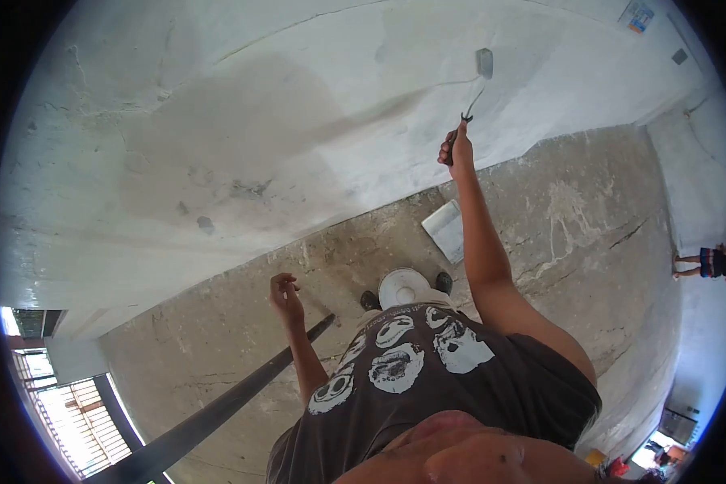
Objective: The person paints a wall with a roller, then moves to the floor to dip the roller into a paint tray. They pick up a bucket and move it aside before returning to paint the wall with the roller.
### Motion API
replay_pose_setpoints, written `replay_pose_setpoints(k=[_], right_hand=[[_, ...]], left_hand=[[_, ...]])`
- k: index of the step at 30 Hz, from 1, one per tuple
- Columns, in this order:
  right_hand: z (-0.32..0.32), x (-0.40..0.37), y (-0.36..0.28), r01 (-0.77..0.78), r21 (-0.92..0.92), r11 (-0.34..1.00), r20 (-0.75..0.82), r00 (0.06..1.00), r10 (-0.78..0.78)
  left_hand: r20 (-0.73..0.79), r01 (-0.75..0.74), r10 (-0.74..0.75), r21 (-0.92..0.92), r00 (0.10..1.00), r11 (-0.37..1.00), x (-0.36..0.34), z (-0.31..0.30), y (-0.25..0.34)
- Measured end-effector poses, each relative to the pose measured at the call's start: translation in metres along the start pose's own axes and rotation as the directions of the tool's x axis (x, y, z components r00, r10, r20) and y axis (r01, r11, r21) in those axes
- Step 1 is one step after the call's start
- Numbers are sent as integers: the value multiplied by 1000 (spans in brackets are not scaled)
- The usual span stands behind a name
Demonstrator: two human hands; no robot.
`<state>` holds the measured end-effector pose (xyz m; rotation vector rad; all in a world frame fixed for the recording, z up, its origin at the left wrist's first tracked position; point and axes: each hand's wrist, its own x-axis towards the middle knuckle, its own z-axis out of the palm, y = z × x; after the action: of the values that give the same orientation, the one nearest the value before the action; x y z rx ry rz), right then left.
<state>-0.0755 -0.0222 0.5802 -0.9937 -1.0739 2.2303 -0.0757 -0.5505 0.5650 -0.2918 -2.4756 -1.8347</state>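
Note:
The dark handle of a paint roller (pixel 484 63) is in my right hand (pixel 457 151), with the arm stretched out toward the wall (pixel 363 105). The roller head is against the wall, which shows white areas beside a greyer, patchy area. My left hand (pixel 285 294) is raised over the floor, its fingers loosely curled and apart, holding nothing. Between my feet stands a round white bucket or lid (pixel 403 288); its contents cannot be made out.
A white rectangular panel or tray (pixel 445 231) lies on the concrete floor (pixel 573 218) near the wall. A dark pole (pixel 234 395) slants up from the lower left. Another person (pixel 708 262) stands at the far right. A barred window (pixel 85 419) is at the lower left.

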Motion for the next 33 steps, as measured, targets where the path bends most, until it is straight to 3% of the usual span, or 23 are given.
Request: replay_pose_setpoints(k=[2,4,7,9,12,14,16,18,21,22,23,25,28,29,31,33], right_hand=[[2,0,17,20,-17,1000,35,999,-19],[30,-38,40,-57,-144,988,-22,998,54],[38,-74,87,-133,-199,971,88,984,152],[36,-83,96,-113,-331,937,27,991,129],[21,-63,54,-71,-367,928,-88,995,41],[8,-44,19,103,-319,942,-71,989,-132],[5,-33,-11,274,-469,840,-49,941,-334],[7,-33,-20,290,-542,789,-35,930,-366],[0,-28,11,297,-665,685,17,923,-383],[-28,5,56,342,-771,537,47,872,-488],[-29,-12,69,222,-844,488,1,910,-414],[-31,-39,83,155,-900,407,18,947,-322],[-37,-37,76,188,-879,438,31,939,-341],[-38,-21,75,330,-853,404,80,848,-524],[-17,-25,16,355,-744,567,42,871,-490],[-4,-27,-45,351,-682,641,51,898,-438]], left_hand=[[15,10,-10,8,1000,1000,-1,1,-3],[33,44,-44,4,998,999,-1,5,-7],[79,9,-8,-10,997,1000,10,15,-1],[103,-19,18,5,995,1000,18,23,13],[101,-70,69,2,993,998,23,20,18],[84,-89,90,-17,992,996,23,17,13],[70,-50,50,7,996,999,17,10,5],[54,-15,14,8,998,1000,9,5,-6],[38,3,-3,10,999,1000,3,5,-9],[35,-12,12,14,999,1000,1,7,-8],[28,-18,17,10,999,1000,2,9,-6],[13,-27,28,-44,1000,999,4,15,-2],[26,-38,38,-18,999,999,9,16,-1],[28,-40,40,-19,999,999,10,15,-3],[28,-41,42,-13,999,999,13,14,-4],[37,-43,44,-17,998,999,16,11,-4]])
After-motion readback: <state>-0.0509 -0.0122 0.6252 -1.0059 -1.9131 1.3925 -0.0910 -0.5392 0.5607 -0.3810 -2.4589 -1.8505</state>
